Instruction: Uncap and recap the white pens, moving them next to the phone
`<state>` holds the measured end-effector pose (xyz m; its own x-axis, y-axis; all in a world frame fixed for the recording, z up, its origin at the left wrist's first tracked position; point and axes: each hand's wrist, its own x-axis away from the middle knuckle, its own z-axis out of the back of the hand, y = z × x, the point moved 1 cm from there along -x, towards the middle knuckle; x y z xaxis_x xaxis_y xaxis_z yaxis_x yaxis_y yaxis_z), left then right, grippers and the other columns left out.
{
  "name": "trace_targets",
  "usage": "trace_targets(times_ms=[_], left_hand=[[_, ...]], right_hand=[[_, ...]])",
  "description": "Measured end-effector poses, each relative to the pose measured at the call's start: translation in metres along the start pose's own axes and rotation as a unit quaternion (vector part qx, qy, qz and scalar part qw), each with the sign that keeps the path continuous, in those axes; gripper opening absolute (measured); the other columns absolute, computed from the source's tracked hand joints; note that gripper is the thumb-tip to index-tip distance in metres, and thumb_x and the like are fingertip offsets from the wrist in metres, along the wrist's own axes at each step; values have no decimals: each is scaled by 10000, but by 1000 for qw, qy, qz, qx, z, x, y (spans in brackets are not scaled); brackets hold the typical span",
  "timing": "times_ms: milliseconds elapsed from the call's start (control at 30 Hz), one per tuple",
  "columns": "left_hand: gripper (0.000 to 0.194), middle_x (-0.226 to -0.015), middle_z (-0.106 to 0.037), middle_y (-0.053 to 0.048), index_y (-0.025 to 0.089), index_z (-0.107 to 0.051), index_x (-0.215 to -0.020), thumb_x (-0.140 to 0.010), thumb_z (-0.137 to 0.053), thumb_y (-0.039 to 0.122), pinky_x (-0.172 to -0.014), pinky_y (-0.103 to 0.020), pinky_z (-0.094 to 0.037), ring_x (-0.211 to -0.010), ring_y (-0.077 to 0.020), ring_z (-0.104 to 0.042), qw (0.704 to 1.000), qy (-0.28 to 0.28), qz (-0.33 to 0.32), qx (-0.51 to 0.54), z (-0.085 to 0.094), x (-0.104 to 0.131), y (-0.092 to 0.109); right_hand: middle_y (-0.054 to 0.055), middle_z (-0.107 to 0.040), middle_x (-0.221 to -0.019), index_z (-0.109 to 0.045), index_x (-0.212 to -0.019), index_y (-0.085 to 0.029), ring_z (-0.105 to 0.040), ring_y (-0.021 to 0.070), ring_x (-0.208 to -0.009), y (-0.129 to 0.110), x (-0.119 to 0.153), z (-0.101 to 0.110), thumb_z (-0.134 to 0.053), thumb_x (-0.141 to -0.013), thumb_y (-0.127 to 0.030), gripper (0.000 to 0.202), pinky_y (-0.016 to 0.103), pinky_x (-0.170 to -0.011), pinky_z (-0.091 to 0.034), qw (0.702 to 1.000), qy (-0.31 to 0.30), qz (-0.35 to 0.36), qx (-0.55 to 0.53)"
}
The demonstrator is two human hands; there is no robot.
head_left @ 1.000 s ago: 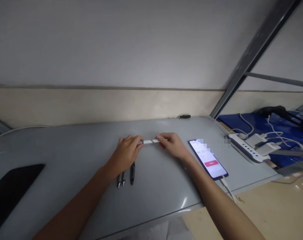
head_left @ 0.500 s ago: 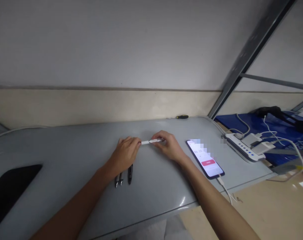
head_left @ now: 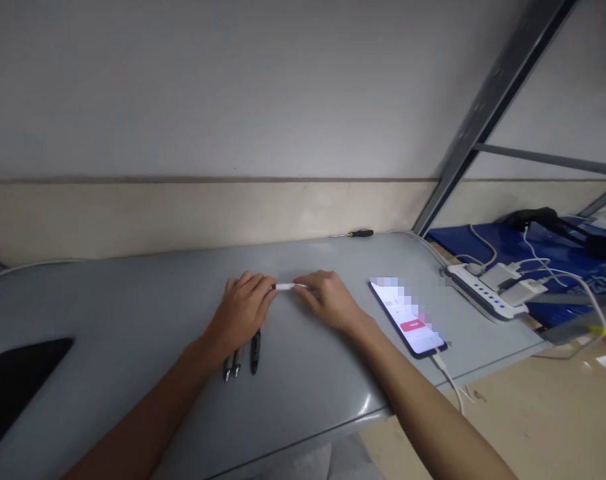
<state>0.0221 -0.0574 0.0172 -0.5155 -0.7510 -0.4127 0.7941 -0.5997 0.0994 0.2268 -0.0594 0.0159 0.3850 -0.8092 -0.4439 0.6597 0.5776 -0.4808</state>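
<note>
The left hand point(head_left: 243, 305) and the right hand point(head_left: 327, 297) work over the grey table point(head_left: 307, 373), meeting at a slim white pen point(head_left: 284, 287). The pen lies sideways between them; taking it as the dial's centre, with 12 o'clock towards the wall, the left hand sits at 9 and the right at 3. The left grip is grasping the pen's 9 o'clock end, and the right grip is pinching the other end between thumb and fingers. The fingers cover both tips.

At 7 o'clock from the white pen, two grey pens point(head_left: 227, 368) lie side by side, metal tips towards 6, their upper parts hidden by the left hand. A black pen point(head_left: 255, 353) lies just to their 3 o'clock side.

A smartphone point(head_left: 403, 320) with a lit screen rests between 3 and 4 o'clock, a white cable point(head_left: 451, 380) at its lower end. Farther out at 3 is a power strip point(head_left: 489, 297) bearing two white adapters point(head_left: 501, 275). A screwdriver point(head_left: 363, 233) lies near 2 o'clock, by the wall, and a flat black object point(head_left: 23, 380) near 8.
</note>
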Motion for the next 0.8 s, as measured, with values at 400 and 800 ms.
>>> trace_targets(times_ms=[400, 800], left_hand=[[295, -902, -672, -39, 206, -608, -998, -1006, -336, 321, -782, -371, -352, -891, -227, -548, 1000, -14, -14, 24, 1, -1, 3], [294, -904, -688, -38, 223, -625, -1003, -1000, -350, 329, -789, -376, -358, -890, -228, -563, 1000, -17, 0, 20, 0, -1, 3]], right_hand=[[55, -631, -957, -662, -1031, -200, -566, 179, -870, 0, 0, 0, -603, -848, -103, 215, 299, -781, -376, 998, 26, 4, 59], [53, -642, -909, -693, -961, -187, -561, 175, -818, 2, -1, 3, -638, -832, -128, 152, 294, -741, -400, 999, 21, 2, 33]])
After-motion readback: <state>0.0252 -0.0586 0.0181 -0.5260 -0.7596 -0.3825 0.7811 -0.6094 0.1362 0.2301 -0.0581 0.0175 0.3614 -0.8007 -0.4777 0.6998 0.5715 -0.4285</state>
